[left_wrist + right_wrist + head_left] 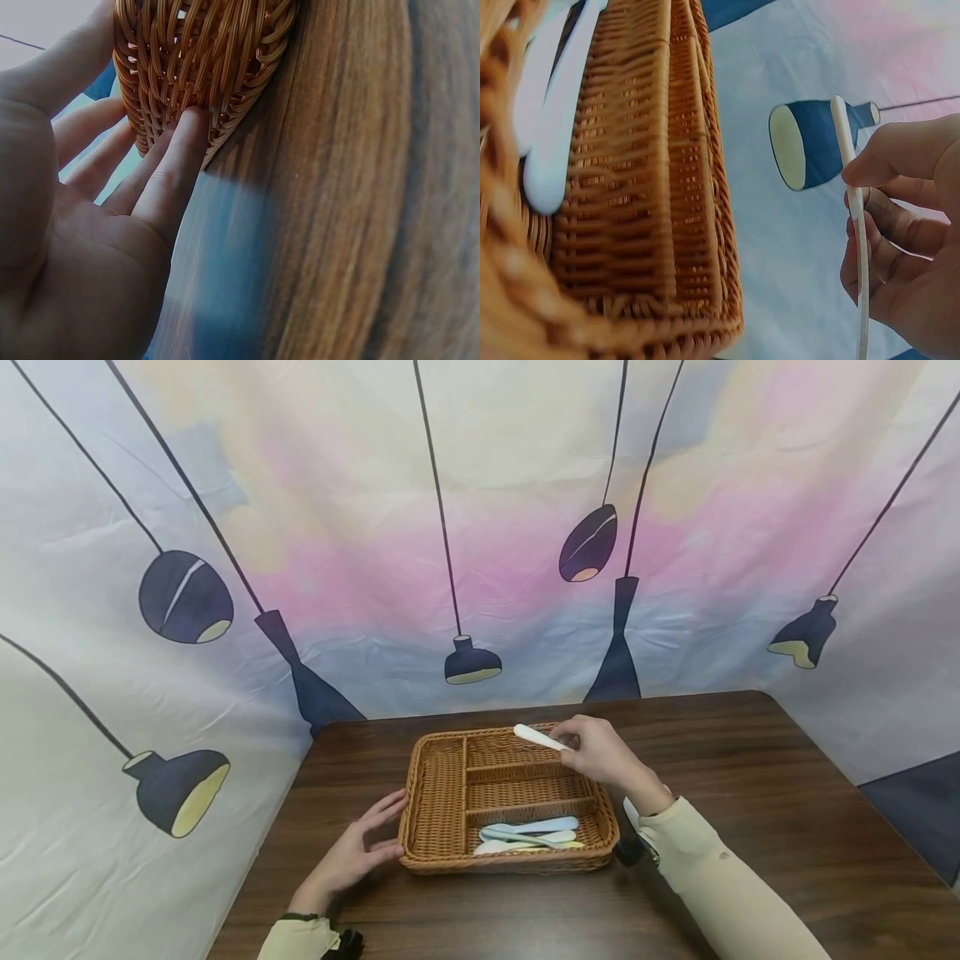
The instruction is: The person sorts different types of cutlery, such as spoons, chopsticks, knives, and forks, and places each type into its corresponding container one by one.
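place: draped tabletop set, room type unclear | signs: wrinkled lamp-print fabric [517, 543] behind wood-grain table [750, 777]

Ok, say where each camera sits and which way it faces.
Head: on the head, facing forward and down at the basket; left hand, right hand and sleeves show.
Left wrist: on that wrist, facing the basket's side; that hand's fingers touch it.
Right wrist: on that wrist, facing past the basket; right hand pinches white utensil.
Head and right wrist share the white utensil.

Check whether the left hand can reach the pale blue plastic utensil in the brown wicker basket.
Likely yes: the left hand touches only the basket; the utensil lies in a compartment open above, though rim and divider stand between.
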The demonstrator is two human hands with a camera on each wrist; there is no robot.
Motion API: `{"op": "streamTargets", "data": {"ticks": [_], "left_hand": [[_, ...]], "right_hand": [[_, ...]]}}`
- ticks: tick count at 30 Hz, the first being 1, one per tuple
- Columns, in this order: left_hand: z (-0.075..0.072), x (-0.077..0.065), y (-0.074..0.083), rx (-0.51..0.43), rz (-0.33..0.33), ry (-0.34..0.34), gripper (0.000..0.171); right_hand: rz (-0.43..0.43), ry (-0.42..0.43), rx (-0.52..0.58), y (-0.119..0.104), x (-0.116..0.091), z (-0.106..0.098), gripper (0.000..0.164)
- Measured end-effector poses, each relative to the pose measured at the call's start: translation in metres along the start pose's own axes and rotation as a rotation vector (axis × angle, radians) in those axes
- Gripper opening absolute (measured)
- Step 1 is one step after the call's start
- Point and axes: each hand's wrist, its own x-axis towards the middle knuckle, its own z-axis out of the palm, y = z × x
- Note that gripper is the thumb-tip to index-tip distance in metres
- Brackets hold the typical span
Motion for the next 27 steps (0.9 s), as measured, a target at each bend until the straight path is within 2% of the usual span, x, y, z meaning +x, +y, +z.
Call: {"op": "streamTargets", "data": {"ticks": [9, 16, 21, 27], "left_hand": [[0.001, 0.000, 0.002, 0.002, -0.004, 0.003, 0.069], [0.001, 0.000, 0.002, -0.003, -0.006, -0.001, 0.069], [0.001, 0.000, 0.002, 0.001, -0.009, 0.004, 0.069], [0.000, -0.001, 0.001, 0.009, -0.003, 0.012, 0.068]], "right_hand": [[-0.066, -0.029, -0.015, -0.015, 0.007, 0.012, 0.027], [-0.063, -0.054, -0.040, -0.026, 0.013, 0.023, 0.027], [-0.062, -0.106, -0.023, -0.031, 0.017, 0.033, 0.027], [-0.093, -0.125, -0.051, -0.031, 0.016, 0.038, 0.027]]}}
